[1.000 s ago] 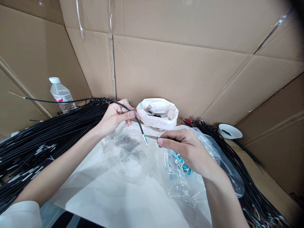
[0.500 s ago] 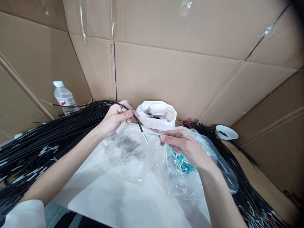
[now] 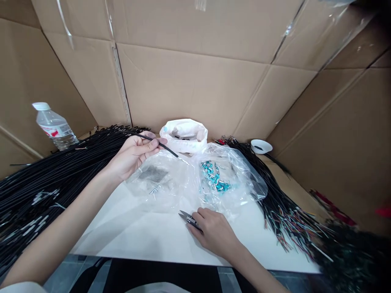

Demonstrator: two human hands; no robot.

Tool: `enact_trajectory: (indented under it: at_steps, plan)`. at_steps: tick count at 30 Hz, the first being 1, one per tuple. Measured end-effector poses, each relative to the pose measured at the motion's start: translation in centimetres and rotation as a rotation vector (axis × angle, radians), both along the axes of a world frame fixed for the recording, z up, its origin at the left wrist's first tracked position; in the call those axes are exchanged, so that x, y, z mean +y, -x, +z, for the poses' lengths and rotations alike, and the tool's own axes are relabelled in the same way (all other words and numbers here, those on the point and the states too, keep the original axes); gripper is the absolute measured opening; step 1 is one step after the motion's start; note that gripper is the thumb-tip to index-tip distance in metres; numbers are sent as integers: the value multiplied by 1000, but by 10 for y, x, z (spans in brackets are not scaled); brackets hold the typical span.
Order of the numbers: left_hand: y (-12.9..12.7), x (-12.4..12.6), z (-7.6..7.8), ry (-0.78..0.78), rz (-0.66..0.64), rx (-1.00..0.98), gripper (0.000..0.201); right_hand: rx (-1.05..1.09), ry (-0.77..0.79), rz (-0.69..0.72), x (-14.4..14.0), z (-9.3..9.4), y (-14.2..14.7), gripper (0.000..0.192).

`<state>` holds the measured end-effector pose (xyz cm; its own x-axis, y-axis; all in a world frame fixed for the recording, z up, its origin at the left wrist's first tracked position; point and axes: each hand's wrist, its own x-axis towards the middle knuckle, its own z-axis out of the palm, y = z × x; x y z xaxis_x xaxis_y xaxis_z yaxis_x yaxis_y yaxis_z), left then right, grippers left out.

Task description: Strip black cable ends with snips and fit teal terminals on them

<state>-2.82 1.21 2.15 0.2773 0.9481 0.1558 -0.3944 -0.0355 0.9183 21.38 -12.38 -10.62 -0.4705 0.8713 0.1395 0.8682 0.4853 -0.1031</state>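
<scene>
Head view: left of the white bag [image 3: 184, 134], a water bottle [image 3: 54, 127] stands behind the heap of black cables [image 3: 45, 175]. My left hand [image 3: 132, 155] pinches one black cable [image 3: 159, 144], its stripped tip pointing toward that bag. My right hand [image 3: 214, 230], in front of the bag, rests closed on the snips [image 3: 190, 219]. I'd keep the tip steady and cut squarely.

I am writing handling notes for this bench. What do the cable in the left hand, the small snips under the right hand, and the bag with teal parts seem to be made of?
Cable: matte black sheath, probably plastic or rubber, since it bends smoothly.
Snips: dark grey pointed blades, likely metal.
Bag: thin clear plastic film, glossy and wrinkled, contents visible through it.
</scene>
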Motion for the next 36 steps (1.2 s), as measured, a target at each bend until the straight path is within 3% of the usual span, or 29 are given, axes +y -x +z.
enact_trajectory:
  at_steps: [5, 8, 11, 13, 15, 18, 21, 25, 31, 36]
  plan:
    - [-6, -11, -6, 91, 68, 35, 12, -54, -6, -62, 1, -1, 4, 19]
    - [-13, -16, -6, 120, 94, 39, 14, 27, -79, -76, -2, -4, 3, 24]
    - [-21, -21, -5, 94, 83, 56, 13, 325, -261, -85, -3, 0, -2, 20]
    - [-26, -26, -4, 54, 58, 95, 14, 538, -433, -89, 1, 13, -6, 15]
    - [-31, -31, -1, 3, 37, 161, 19, 619, -590, -91, 7, 32, -10, 12]
    - [-36, -38, 3, -84, 20, 291, 24, 588, -706, -93, 19, 60, -13, 15]
    - [-37, -42, 5, -161, 5, 381, 27, 563, -669, -78, 28, 74, -14, 13]
    - [-34, -43, 5, -199, 15, 447, 27, 499, -623, 10, 33, 76, -14, 15]
    - [-31, -44, 4, -194, 32, 475, 26, 181, -848, 151, 35, 83, -9, 25]
    - [-30, -46, 5, -174, 43, 457, 25, 167, -860, 142, 40, 86, -4, 25]
